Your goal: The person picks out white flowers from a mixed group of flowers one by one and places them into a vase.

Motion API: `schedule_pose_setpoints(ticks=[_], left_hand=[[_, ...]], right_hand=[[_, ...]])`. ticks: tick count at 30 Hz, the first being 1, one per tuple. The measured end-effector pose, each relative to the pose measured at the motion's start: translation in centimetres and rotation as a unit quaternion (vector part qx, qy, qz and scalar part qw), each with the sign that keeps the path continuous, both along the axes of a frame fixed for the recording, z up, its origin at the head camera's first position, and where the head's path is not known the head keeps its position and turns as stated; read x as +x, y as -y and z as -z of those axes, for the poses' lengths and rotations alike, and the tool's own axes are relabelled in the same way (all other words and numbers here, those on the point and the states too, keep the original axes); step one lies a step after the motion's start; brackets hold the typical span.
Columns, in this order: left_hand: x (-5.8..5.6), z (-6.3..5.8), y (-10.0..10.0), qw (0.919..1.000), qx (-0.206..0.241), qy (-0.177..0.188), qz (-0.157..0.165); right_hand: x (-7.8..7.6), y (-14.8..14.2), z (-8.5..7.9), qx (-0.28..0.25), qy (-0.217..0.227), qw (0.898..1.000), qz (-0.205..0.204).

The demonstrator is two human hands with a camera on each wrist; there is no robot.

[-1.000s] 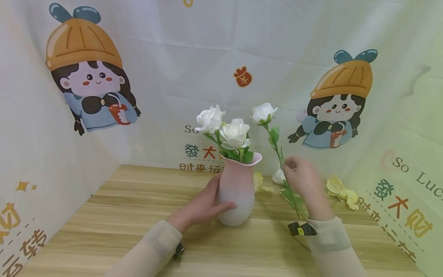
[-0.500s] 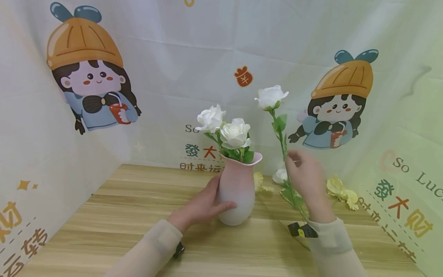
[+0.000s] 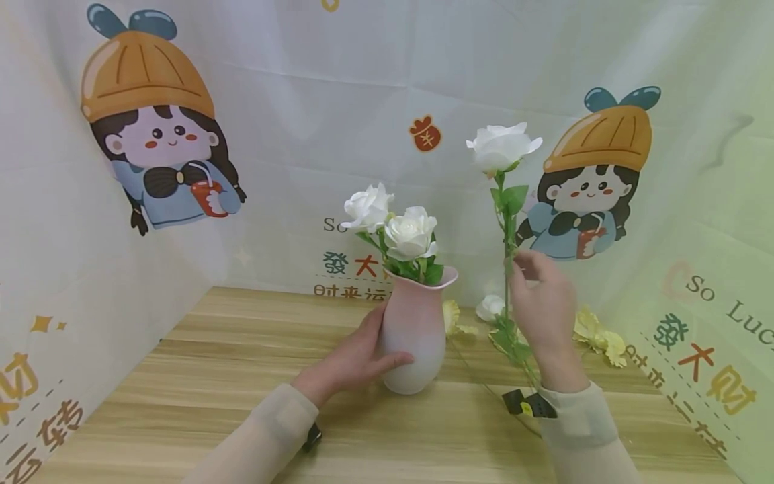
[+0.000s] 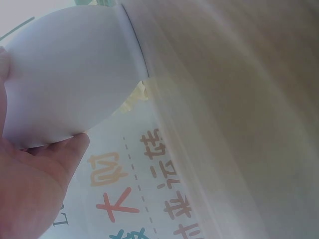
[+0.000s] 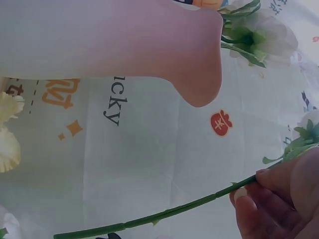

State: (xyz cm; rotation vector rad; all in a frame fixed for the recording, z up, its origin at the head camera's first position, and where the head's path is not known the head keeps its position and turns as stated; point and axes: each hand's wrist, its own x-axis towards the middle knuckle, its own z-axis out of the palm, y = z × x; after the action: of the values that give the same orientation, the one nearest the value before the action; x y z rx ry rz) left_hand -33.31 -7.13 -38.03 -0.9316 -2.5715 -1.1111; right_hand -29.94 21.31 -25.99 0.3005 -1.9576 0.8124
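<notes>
Vase (image 3: 414, 333) with 2 white roses (image 3: 410, 234) is gripped by left hand (image 3: 357, 355); right hand (image 3: 545, 309) pinches rose stem (image 5: 170, 211).

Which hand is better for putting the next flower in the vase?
Probably the right hand: it pinches a white rose by the stem, beside the vase. The left hand is busy holding the vase.

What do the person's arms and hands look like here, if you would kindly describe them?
The left sleeve and right sleeve are long, plain and cream-coloured, ending at the wrists. The left hand and right hand are bare, with no gloves. A small black device with a yellow mark shows beside the right sleeve, and a small black piece beside the left.
</notes>
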Motion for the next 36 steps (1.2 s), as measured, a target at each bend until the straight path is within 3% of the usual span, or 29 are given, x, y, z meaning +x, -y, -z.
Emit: schedule_pose_setpoints(ticks=[5,17,25,36], left_hand=[[0.0,0.0,0.0,1.0000,0.000,-0.001,0.000],[0.0,0.1,0.0,1.0000,-0.003,-0.004,-0.002],[-0.1,0.1,0.0,1.0000,-0.002,-0.007,0.000],[-0.2,0.2,0.0,1.0000,-0.004,-0.004,-0.007]], right_hand=[[0.1,0.1,-0.1,-0.023,-0.038,0.999,0.001],[0.7,0.3,-0.6,-0.079,-0.077,0.994,-0.023],[1.2,0.5,-0.9,-0.123,-0.124,0.982,-0.071],[3.6,2.3,-2.8,-0.149,-0.192,0.965,-0.099]])
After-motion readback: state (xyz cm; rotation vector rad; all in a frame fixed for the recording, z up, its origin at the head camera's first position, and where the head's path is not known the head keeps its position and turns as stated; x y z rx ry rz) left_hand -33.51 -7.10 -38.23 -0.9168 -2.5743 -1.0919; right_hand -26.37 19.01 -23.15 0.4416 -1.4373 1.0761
